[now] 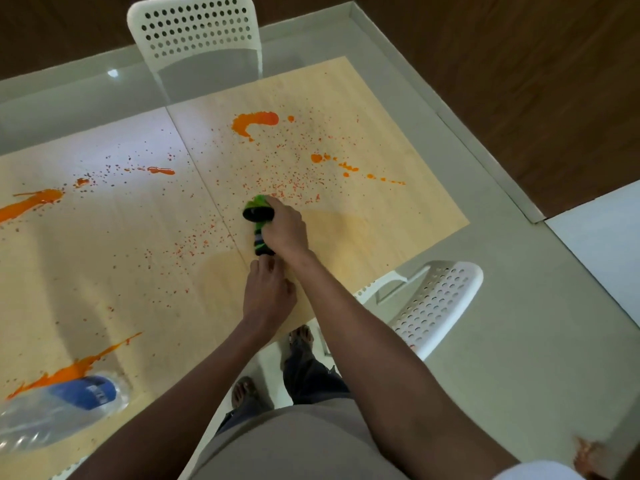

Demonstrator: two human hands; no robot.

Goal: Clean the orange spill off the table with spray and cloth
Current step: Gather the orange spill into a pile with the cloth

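Table: a pale wood-grain rectangular table (363,209) fills most of the view, seen from above, with a seam running down its middle.
Spill: orange liquid spill (254,121) lies scattered over the table; the thickest curved puddle sits beyond the green bottle, smaller blots (332,161) lie beyond it to the right, long streaks (31,202) run at the table's left edge and near corner, and fine orange specks surround the bottle on all sides.
Chairs: a white perforated plastic chair (197,29) stands at the table's far side; a second white perforated chair (433,306) stands just beside the table's near right edge.
Clear bottle: a crumpled clear plastic bottle with a blue label (69,403) lies on its side at the table's near left corner, touching an orange streak.
Spray bottle: a green and black spray bottle (258,216) is near the table's middle seam, its dark head pointing away over the specks.
Right hand: the right hand (285,230) wraps round the spray bottle's body, fingers curled over its top.
Left hand: the left hand (268,292) is just below the bottle, fingertips at its base; whether it pinches anything I cannot tell.
Cloth: none can be made out.
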